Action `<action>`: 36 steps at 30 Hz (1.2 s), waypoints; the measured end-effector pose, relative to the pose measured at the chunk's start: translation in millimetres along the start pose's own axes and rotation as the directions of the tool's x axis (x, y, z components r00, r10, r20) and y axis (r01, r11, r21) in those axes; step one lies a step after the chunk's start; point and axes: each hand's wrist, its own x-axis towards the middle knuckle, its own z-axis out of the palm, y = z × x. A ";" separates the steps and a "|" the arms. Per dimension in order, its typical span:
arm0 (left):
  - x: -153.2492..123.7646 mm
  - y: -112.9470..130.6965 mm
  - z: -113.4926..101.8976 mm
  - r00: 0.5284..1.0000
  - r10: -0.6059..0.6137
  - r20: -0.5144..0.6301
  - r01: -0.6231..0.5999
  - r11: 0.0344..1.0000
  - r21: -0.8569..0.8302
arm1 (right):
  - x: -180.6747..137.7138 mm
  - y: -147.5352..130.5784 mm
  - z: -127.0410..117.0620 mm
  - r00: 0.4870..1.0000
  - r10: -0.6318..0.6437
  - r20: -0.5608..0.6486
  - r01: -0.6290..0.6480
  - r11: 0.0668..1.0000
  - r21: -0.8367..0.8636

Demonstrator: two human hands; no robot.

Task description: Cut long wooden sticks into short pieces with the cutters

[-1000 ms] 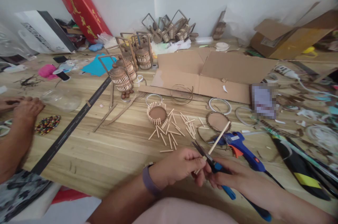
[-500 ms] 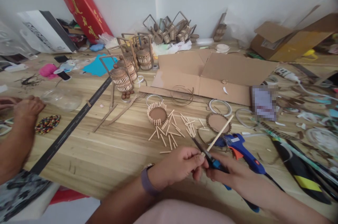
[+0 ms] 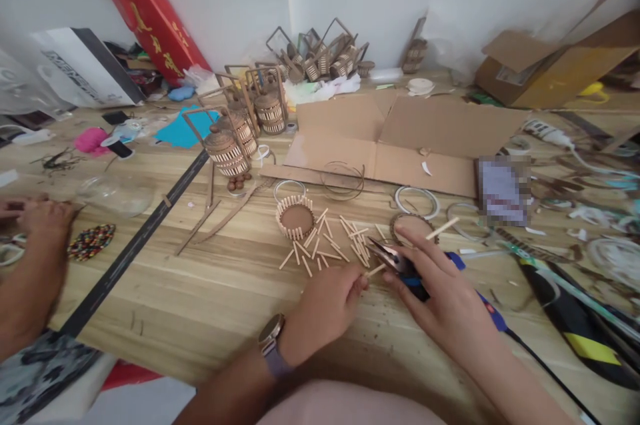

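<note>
Step, as I judge it: cutting. Lower centre-right, my left hand pinches the stick; my right hand, loosely curled, holds the cutters. Next: likely align stick to cutters.

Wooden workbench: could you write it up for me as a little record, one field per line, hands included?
Left hand: pinching a thin wooden stick near one end
Right hand: gripping cutting pliers beside the stick
Loose pieces: short sticks scattered beyond the left hand
Small round piece: brown base ringed with upright sticks
Tool nearby: blue glue gun, partly hidden by the right hand
Back left: lidded baskets with tall handles
Neighbor: another person's hand near colored beads
</note>
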 end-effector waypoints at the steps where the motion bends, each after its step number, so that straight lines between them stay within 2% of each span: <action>1: 0.2 -0.8 2.1 1.000 0.010 -0.014 -0.009 0.998 0.061 | 0.5 0.8 4.0 0.999 -0.013 0.035 0.014 0.999 -0.036; 3: 1.3 -2.4 5.0 0.999 0.025 -0.038 -0.018 0.985 0.171 | -0.4 0.6 10.4 0.997 -0.010 0.072 0.018 0.993 -0.118; 6: 2.6 -2.9 7.3 0.999 0.029 -0.032 -0.017 0.950 0.311 | -3.4 -3.0 15.9 0.999 -0.006 0.048 0.017 0.972 -0.233; 11: 1.2 5.7 5.8 1.000 -0.028 -0.006 0.027 0.873 0.488 | -4.9 -8.9 18.1 1.000 0.007 0.021 0.000 0.948 -0.319; 16: -0.1 16.7 5.6 0.999 -0.048 0.001 0.041 0.844 0.535 | -6.1 -12.3 20.6 0.999 0.030 0.037 -0.014 0.927 -0.375; 20: 0.9 13.5 8.6 0.996 -0.086 -0.019 0.083 0.856 0.510 | -7.6 -11.8 23.8 1.000 0.013 0.020 -0.003 0.911 -0.412; 22: 2.1 6.9 5.2 0.998 -0.065 -0.011 0.064 0.919 0.389 | -6.2 -7.9 21.1 0.999 0.020 0.047 -0.003 0.942 -0.335; 24: 3.5 -1.0 -2.7 0.999 -0.001 0.048 -0.005 0.993 0.119 | -3.4 -1.7 13.1 0.989 0.071 0.130 -0.052 0.989 -0.141; 25: 4.2 -4.5 -7.5 0.994 0.031 0.104 -0.026 0.999 -0.047 | -1.7 1.6 7.3 0.978 0.096 0.187 -0.095 0.995 -0.016; 27: 5.4 -9.8 -16.2 0.973 0.086 0.214 -0.006 0.936 -0.351 | 1.4 7.4 -5.7 0.944 0.116 0.307 -0.186 0.960 0.211; 29: 6.9 -12.3 -20.6 0.960 0.088 0.266 0.071 0.843 -0.533 | 3.7 10.2 -16.8 0.924 0.110 0.366 -0.241 0.911 0.336; 33: 10.7 -11.4 -14.6 0.961 -0.034 0.274 0.224 0.677 -0.701 | 5.8 3.9 -22.4 0.916 0.148 0.372 -0.270 0.914 0.302; 36: 12.3 -9.7 -7.3 0.959 -0.073 0.274 0.257 0.631 -0.732 | 5.5 -5.4 -16.5 0.897 0.118 0.426 -0.262 0.919 0.296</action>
